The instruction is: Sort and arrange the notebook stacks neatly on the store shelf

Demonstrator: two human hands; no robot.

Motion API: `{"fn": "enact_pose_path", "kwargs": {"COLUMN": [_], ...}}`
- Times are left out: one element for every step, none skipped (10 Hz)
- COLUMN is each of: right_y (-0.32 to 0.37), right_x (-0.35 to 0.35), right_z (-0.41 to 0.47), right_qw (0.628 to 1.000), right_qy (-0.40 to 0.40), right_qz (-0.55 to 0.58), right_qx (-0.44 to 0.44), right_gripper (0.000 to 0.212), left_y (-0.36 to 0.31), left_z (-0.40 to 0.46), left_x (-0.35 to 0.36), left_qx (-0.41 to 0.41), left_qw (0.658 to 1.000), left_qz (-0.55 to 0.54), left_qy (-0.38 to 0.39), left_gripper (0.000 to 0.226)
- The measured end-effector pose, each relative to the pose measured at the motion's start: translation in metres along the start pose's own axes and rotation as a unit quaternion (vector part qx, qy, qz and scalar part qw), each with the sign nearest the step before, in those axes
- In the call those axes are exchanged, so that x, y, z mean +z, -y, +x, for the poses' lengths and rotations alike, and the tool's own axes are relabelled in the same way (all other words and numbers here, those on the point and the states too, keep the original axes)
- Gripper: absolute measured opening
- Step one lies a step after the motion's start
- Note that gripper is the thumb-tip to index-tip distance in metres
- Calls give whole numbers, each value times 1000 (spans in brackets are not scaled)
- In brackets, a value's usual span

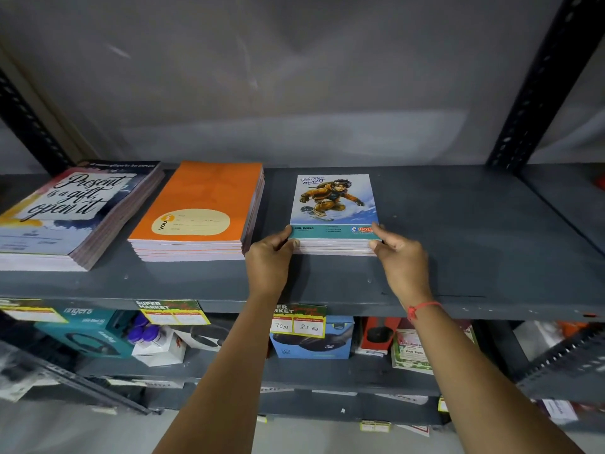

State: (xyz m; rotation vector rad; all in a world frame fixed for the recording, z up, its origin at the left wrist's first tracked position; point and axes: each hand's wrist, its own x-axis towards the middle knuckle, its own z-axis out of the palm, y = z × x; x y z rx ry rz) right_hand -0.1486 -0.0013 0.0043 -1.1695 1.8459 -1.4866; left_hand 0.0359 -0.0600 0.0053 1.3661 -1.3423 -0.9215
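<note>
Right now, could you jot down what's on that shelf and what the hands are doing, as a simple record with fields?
Shelf: grey metal shelf, three notebook stacks lying flat
Left stack: "Present is a gift" notebooks, angled, not square to the shelf edge
Middle stack: orange notebooks, slightly angled
Right stack: snowboarder-cover notebooks, smaller and square to the edge
Left hand: left hand gripping that stack's near left corner
Right hand: right hand gripping its near right corner
Wrist: red thread on the right one
Below: price tags, boxed goods
</note>
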Motion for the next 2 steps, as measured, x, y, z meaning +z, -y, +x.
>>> {"fn": "enact_pose_path", "kwargs": {"right_y": [-2, 1], "right_x": [-1, -5], "right_z": [4, -4], "right_qw": [1000, 999], "right_qy": [7, -7], "right_qz": [3, 29], "right_qx": [4, 31], "right_gripper": [36, 40], "left_y": [-1, -6], "left_z": [3, -6], "left_x": [-1, -5], "left_qx": [7, 14], "left_qw": [1000, 999], "left_qz": [16, 43], "left_qy": [10, 30], "left_gripper": [34, 36]}}
